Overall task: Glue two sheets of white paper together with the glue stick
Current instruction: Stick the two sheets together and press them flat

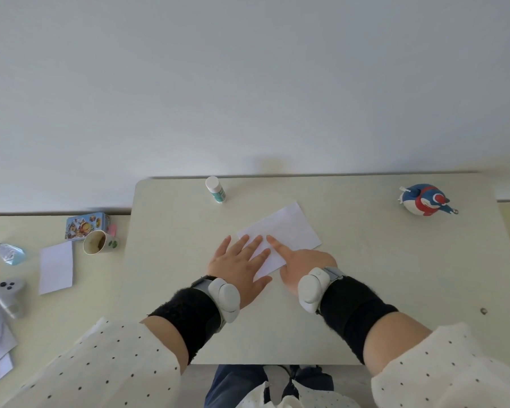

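The left hand (242,260) lies flat, fingers spread, on the white paper (280,234) in the middle of the desk (365,290). The right hand (301,266) presses one pointing finger; the others look curled. Paper is thin and bendy, so hold its edges. The glue stick (216,189) stands behind.

Counts by kind: two hands, left (238,262) and right (299,265); one glue stick (215,189); one white paper stack (283,235) under the hands; one loose white sheet (56,267); one cup (98,242); one picture tin (84,225); one toy figure (426,199); one controller (9,295).
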